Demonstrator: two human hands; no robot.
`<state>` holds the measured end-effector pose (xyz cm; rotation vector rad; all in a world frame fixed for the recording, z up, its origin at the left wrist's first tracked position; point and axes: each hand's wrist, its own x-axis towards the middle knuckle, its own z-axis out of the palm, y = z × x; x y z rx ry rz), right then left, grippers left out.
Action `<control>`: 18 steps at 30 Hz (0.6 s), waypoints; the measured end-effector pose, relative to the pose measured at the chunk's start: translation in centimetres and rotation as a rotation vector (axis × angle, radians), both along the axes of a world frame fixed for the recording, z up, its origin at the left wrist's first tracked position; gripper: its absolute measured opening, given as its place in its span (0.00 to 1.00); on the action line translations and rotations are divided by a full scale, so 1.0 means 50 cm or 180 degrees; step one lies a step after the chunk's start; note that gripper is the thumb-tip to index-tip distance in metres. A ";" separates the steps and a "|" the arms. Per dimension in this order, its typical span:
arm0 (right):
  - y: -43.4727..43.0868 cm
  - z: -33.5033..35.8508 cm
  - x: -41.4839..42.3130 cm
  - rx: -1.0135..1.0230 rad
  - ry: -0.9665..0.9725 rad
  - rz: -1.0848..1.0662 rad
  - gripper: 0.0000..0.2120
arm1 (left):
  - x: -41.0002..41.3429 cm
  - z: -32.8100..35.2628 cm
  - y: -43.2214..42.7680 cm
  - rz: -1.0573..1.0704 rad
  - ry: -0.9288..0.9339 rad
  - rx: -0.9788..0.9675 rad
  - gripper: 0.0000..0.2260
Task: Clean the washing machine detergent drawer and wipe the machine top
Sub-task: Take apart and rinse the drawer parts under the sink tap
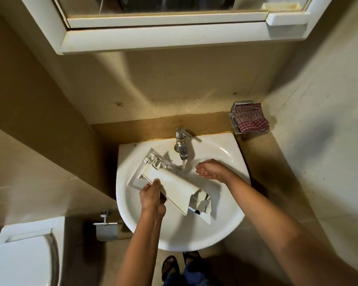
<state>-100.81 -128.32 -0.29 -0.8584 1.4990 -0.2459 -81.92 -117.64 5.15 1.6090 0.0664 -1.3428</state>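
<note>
Left hand [152, 196] grips the detergent drawer [172, 182] slanted across the sink [232, 215], right hand [210, 170] cupped loose beside the tap's stream.

Detergent drawer [174, 185]: white moulded plastic, smooth, semi-matt.
Sink [225, 221]: white glazed ceramic, high gloss.
Tap [181, 141]: polished chrome metal.
Cloth [252, 120]: red-and-white checked woven fabric.
Wall dish [233, 122] under it: looks like clear plastic on a chromed bracket, hard to tell.
Paper holder [106, 231]: brushed metal, dull.
Wall tiles [174, 83]: beige, matt, stained.
Cabinet frame [153, 38]: white plastic, yellowed.
</note>
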 end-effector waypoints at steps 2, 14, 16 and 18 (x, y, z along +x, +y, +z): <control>0.007 -0.005 -0.013 0.0193 0.0298 0.0253 0.07 | 0.001 -0.002 0.012 0.0198 0.0281 -0.0030 0.08; 0.001 0.009 0.029 0.0638 -0.0119 0.1282 0.08 | -0.045 0.016 0.117 0.0654 0.0794 -0.0473 0.08; -0.011 0.022 0.039 0.0150 -0.0142 0.1172 0.08 | -0.051 0.015 0.123 0.0687 0.0880 -0.0620 0.10; -0.024 0.034 0.046 -0.0164 -0.0132 0.1101 0.13 | -0.054 0.012 0.120 0.0681 0.0988 -0.0704 0.12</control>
